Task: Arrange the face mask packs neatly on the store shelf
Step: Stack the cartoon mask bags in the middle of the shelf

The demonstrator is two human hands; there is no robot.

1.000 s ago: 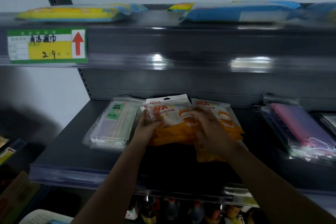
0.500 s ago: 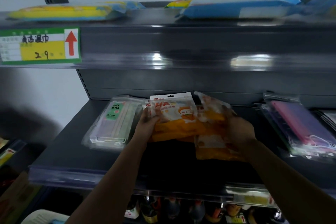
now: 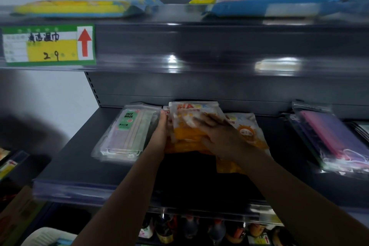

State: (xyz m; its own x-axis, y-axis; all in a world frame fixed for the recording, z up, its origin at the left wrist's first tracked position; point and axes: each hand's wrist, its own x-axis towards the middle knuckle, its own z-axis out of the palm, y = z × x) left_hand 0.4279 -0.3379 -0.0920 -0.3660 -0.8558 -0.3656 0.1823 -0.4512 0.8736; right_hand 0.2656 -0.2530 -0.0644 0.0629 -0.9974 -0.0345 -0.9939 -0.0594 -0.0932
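A dark grey store shelf (image 3: 65, 170) stands against a pale wall, with another shelf above it carrying a green and yellow price tag (image 3: 49, 45) marked with a red arrow, and flat yellow and blue packs (image 3: 267, 6) lying on top. On the middle shelf, a stack of orange face mask packs (image 3: 185, 140) lies near the centre, and both bare hands are on it. The left hand (image 3: 160, 136) rests against the stack's left edge with its fingers fairly straight, touching the side of the packs. The right hand (image 3: 217, 136) lies flat on top of the stack, fingers spread and extended, pressing down; motion blur hides the fingertips. Another orange pack (image 3: 249, 132) with a cartoon face lies just right of the stack, partly under the right wrist. Just left of the stack sits a clear pack labelled FACE MASK (image 3: 127, 134) with pale green and lilac masks inside. Well apart on the right lies a clear pack of purple and pink masks (image 3: 335, 142). Below the shelf edge, bottles (image 3: 191, 229) stand in a row
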